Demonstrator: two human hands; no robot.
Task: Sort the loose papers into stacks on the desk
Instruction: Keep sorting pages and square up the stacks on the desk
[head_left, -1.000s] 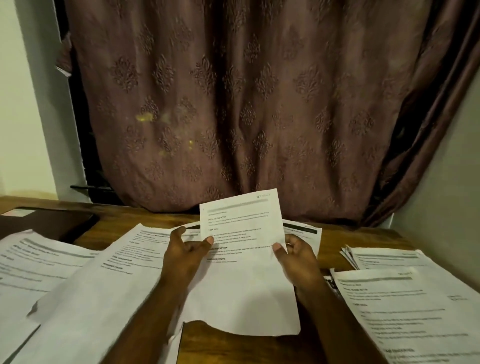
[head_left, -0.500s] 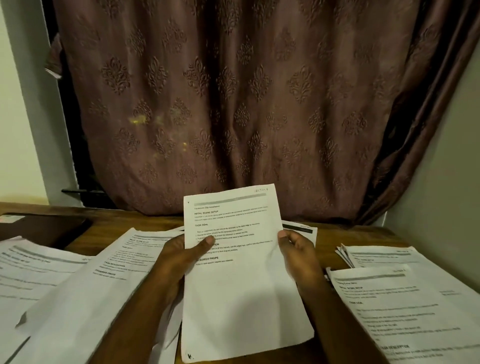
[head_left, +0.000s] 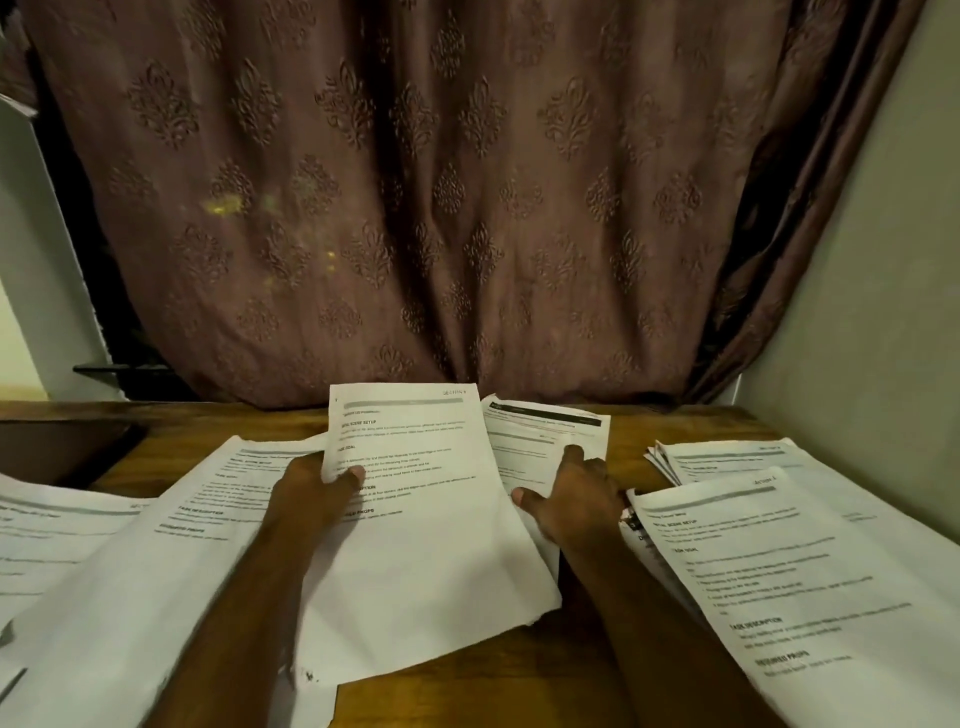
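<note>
1. Since half a second ago: right hand (head_left: 569, 499) off the right edge of the held sheet (head_left: 415, 519) and now on the sheet behind (head_left: 540, 441); held sheet tipped back and lower, down toward the desk (head_left: 467, 691); camera pitched a little lower.

2. Grip, left hand (head_left: 311, 493): pinching the left edge of the held sheet, thumb on the printed face, other fingers hidden behind the paper. Sole support of that sheet now.

3. Grip, right hand: fingers spread and fairly straight, forefinger tip resting on the sheet behind, thumb out toward the held sheet's right edge. No paper clasped. Contact by pressing only, as far as visible.

4. Position of held sheet: centre of desk, between both forearms, lower corner close to or on the wood; cannot tell which.

5. Progress, judged: partly done. Piles already formed on both sides, yet sheets in the middle not yet placed. Left side overlapping and untidy, likely needing squaring.

6. Count of papers:
   - far-left pile (head_left: 47, 530): one group, sheet number not readable.
   - large left sheet (head_left: 171, 545): one on top, possibly more beneath.
   - held sheet: one.
   - sheet behind: at least one, dark header band.
   - near right stack (head_left: 789, 582): one stack, several edges showing at its left side.
   - far right stack (head_left: 727, 460): one stack, several fanned corners.

7. Other items: one curtain (head_left: 467, 197) behind the desk; one dark flat object (head_left: 67, 447) at far left, identity unclear.

8. Remaining, judged: held sheet to its pile, then sheet behind.
</note>
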